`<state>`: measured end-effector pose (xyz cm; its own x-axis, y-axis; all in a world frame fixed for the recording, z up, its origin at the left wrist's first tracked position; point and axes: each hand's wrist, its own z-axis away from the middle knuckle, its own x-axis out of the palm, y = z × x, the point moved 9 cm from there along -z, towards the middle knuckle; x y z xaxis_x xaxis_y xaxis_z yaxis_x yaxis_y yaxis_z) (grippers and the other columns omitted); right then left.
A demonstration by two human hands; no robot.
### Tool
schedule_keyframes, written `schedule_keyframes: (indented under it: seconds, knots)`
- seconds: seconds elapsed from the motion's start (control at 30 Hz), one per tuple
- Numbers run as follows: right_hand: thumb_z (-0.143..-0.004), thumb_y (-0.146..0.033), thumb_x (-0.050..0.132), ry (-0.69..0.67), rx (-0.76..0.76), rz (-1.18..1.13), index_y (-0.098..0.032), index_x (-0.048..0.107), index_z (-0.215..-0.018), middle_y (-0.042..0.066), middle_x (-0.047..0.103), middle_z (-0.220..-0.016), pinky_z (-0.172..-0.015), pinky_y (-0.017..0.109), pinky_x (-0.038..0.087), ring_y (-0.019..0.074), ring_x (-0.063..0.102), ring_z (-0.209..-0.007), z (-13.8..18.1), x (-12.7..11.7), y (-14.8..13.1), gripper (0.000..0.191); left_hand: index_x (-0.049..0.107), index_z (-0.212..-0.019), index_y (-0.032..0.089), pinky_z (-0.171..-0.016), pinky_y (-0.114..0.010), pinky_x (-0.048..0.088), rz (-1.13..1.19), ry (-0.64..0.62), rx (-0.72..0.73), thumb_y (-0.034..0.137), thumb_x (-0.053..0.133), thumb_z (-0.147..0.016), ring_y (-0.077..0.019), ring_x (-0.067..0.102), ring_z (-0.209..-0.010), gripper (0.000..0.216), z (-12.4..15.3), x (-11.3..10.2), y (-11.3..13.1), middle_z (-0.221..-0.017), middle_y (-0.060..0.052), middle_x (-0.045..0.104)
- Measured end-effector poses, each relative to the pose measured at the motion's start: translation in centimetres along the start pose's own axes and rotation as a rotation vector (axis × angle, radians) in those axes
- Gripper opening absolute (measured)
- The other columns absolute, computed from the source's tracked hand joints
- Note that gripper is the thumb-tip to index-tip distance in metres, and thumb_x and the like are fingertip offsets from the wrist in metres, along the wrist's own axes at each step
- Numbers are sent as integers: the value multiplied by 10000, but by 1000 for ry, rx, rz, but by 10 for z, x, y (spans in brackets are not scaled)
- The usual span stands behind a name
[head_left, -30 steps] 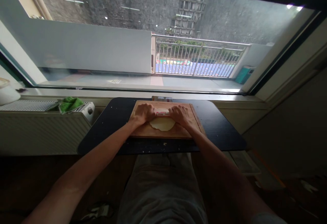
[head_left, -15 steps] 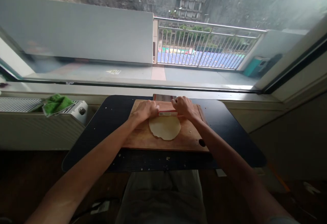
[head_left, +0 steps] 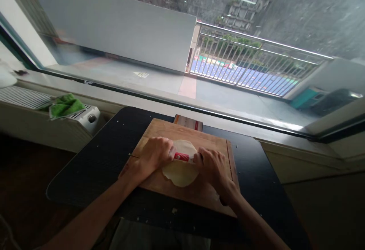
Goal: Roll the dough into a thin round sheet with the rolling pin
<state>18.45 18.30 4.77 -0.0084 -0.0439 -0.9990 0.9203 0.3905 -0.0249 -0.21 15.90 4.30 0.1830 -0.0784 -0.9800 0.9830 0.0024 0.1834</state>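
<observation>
Wooden board point(head_left: 164, 129) bears dough point(head_left: 180, 175) — both hands point(head_left: 156, 153) point(head_left: 213, 164) grip a red cylinder point(head_left: 181, 156) over it.

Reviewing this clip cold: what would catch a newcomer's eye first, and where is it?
Probably the bright window filling the upper part of the view, with a metal railing outside. Below it, near the centre, the left hand and right hand grip a red-labelled cylinder across pale, flat dough on a wooden board. At left, a vivid green cloth lies on a radiator.
</observation>
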Motion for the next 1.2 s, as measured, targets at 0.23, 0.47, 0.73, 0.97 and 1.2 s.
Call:
schedule_keyframes:
  seconds: [0.23,0.47,0.73,0.97,1.2]
  knots:
    - [-1082,-332,511,91,133,-70,-236,853,-875,134,863,-937,-673,338,332,256,757,-784,-58,-19,19,411,845,-908,173,-822,-412,564,-92,11,2,433,433,-1075,-334,802,-924,515,-41,-16,1,-1029,-219,847]
    - [-1078,-343,525,183,273,-105,-206,889,-956,196,864,-992,-669,336,329,284,791,-841,-71,-31,32,408,845,-893,189,-848,-405,575,-162,46,69,380,392,-1074,-335,818,-943,524,-64,-28,3,-1014,-192,855]
    - [-1111,-327,500,273,202,-126,-168,873,-987,188,869,-1005,-639,332,279,235,777,-808,-69,-35,27,424,876,-1010,172,-929,-421,596,-129,39,27,406,350,-1071,-369,822,-1060,578,-80,-23,-6,-1100,-199,857]
    - [-1097,-301,560,173,157,-159,-161,875,-930,164,867,-961,-624,349,264,193,749,-748,-43,-26,17,383,866,-996,158,-871,-364,571,-43,-4,-19,395,379,-1076,-337,824,-1052,547,-53,-22,-2,-1093,-215,854]
    - [-1114,-343,568,151,200,-140,-187,881,-986,159,874,-1040,-710,316,399,238,812,-922,-4,-12,6,372,870,-1050,175,-864,-381,548,-62,44,-126,395,395,-1084,-339,817,-1082,525,-1,-9,2,-1135,-202,852]
